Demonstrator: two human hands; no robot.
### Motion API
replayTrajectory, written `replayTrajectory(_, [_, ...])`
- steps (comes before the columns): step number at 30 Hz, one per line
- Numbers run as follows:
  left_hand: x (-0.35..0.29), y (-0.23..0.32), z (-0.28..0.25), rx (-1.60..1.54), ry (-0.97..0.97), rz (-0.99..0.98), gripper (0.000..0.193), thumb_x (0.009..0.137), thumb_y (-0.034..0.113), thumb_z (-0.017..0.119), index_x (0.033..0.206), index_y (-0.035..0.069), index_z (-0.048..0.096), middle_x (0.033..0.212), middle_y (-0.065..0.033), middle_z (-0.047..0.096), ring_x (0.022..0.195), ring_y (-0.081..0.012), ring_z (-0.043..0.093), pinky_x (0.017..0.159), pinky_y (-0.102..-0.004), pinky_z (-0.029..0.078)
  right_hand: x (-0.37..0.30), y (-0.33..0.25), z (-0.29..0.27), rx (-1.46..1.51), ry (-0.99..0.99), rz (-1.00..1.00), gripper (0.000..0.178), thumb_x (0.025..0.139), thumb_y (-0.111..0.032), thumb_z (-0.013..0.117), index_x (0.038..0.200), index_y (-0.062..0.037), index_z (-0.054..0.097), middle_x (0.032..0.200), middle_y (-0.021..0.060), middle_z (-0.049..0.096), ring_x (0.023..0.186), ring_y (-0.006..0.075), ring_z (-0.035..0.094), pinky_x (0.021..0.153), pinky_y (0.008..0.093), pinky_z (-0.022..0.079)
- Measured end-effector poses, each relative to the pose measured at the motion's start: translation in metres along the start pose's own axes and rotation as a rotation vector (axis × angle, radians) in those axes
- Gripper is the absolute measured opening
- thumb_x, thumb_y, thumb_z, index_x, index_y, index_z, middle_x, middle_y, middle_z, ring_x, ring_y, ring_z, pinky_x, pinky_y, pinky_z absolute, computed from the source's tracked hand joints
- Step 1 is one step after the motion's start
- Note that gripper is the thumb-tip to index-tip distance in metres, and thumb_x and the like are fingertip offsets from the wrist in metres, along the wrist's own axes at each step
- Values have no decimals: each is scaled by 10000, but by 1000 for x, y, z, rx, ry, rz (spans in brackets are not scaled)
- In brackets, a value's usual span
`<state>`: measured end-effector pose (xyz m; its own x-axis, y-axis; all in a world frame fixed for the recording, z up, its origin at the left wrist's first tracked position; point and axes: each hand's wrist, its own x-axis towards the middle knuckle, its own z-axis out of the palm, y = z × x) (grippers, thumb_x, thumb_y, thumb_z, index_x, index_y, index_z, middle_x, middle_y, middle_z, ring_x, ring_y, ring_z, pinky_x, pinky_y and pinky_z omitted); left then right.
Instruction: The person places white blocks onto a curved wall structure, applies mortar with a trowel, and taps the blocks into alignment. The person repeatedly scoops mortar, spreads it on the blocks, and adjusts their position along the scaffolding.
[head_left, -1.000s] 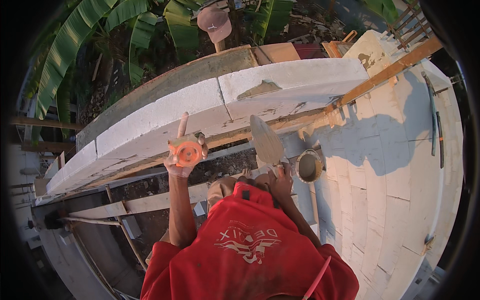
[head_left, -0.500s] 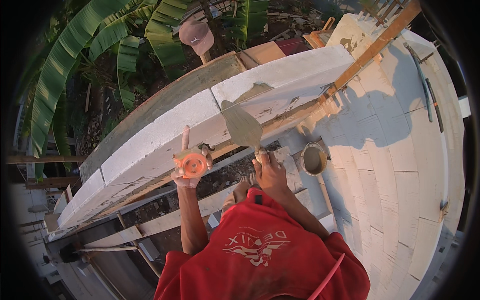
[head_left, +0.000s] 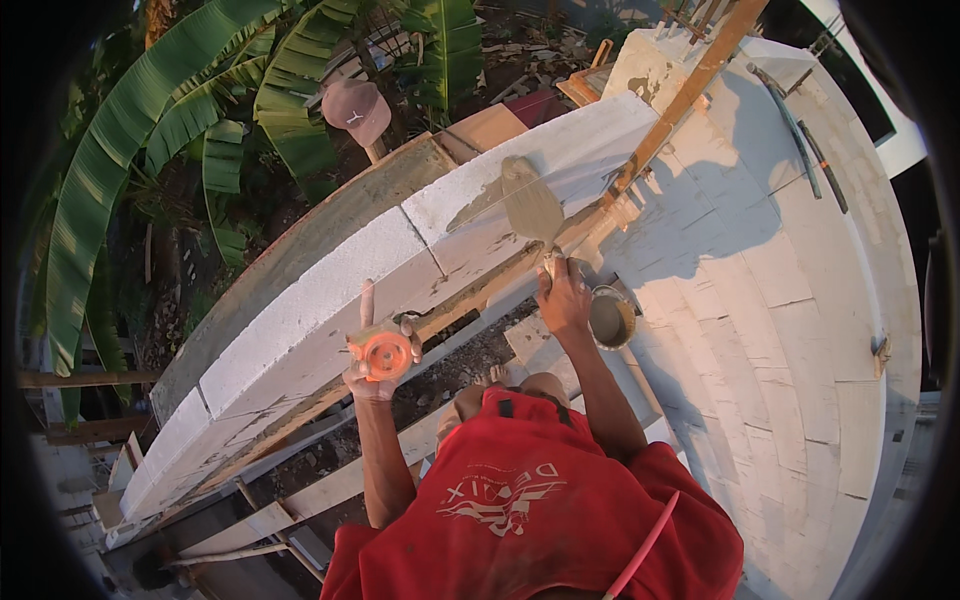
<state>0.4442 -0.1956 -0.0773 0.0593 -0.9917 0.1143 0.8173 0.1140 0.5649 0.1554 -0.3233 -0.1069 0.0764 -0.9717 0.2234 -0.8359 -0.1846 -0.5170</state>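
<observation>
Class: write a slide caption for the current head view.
By a pale block wall, the right hand holds a trowel and the left hand a round orange object.

Orange reel (head_left: 386,356), grey trowel (head_left: 532,205), plain white blocks (head_left: 310,300)

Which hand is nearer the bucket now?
Right. In this view, the right hand, gripping the trowel, is just left of the bucket; the left hand, holding the orange disc, is much farther left.

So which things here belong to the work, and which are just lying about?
Likely in use: grey metal trowel (right hand), round orange spool (left hand), white block wall, round bucket of grey mortar.
Apparently lying about: pink fabric cap, long dark rods.
</observation>
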Motion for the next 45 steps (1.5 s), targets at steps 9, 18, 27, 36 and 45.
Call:
replayTrajectory(9, [-4,1,5,-4,17,-23,1262,680,334,823,1658,182,40,1066,-224,611,826,-333,631,667,-421,569,-47,66,-3,-85,93,68,421,991,-318,610,1243,16,560,1355,309,547,1098,503,614,878,578,513])
replayTrajectory(18, [-4,0,-4,-36,38,-49,1226,700,305,829,1658,203,71,1114,-228,614,861,-342,661,683,-427,594,-82,91,-62,-211,119,65,396,963,-231,645,1239,39,557,1281,283,575,1029,500,628,835,573,520])
replayTrajectory(27, [-16,-16,-26,-84,77,-131,1221,662,239,824,1646,151,107,1062,-229,699,865,-349,727,722,-473,649,31,102,-152,-52,201,-129,374,942,-184,665,1245,0,549,1061,253,613,914,462,644,790,514,518])
replayTrajectory(36, [-64,-73,-41,-151,352,-207,1150,682,236,804,1636,132,171,1101,-230,669,853,-359,712,703,-468,646,225,151,-175,797,-191,273,277,985,-249,643,1160,-36,615,801,31,597,585,136,593,496,292,504])
replayTrajectory(45, [-103,-121,-44,-169,538,-126,1116,765,292,804,1638,121,129,1117,-215,661,866,-342,703,696,-457,620,279,166,-161,821,-185,483,253,983,-291,614,1063,-52,608,800,54,600,576,150,585,494,317,501])
